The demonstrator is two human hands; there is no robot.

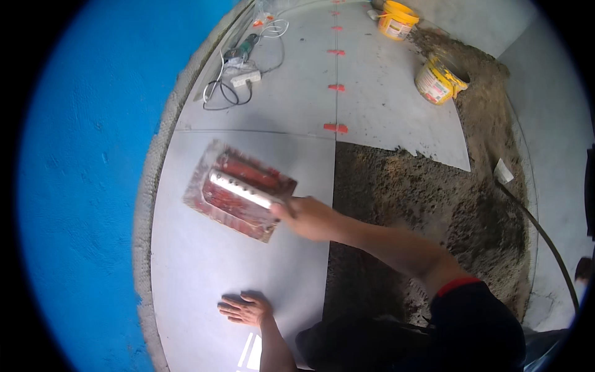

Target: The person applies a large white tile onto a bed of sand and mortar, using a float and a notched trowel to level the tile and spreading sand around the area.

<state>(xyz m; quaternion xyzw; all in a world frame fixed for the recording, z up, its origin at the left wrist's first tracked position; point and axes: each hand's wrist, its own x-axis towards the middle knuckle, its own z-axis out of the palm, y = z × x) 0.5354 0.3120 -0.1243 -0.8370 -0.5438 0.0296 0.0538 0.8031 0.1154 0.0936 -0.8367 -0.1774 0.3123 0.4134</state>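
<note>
My right hand (pixel 312 218) is closed round the end of the pale handle of a red rectangular float (pixel 238 209), whose plate is worn and smeared with grey. The float is over a large light grey floor tile (pixel 204 266), slightly blurred; I cannot tell whether it touches the tile. My left hand (pixel 248 309) lies flat on the same tile, nearer to me, fingers stretched out and holding nothing. Rough dark mortar (pixel 396 186) borders the tile on the right.
Red tile spacers (pixel 336 128) stand along a far joint. Two yellow buckets (pixel 439 79) are at the back right. A green power tool (pixel 243 48), a white power strip (pixel 246 78) and cables lie far left. A blue surface (pixel 87 186) runs along the left; a hose (pixel 545 239) curves at right.
</note>
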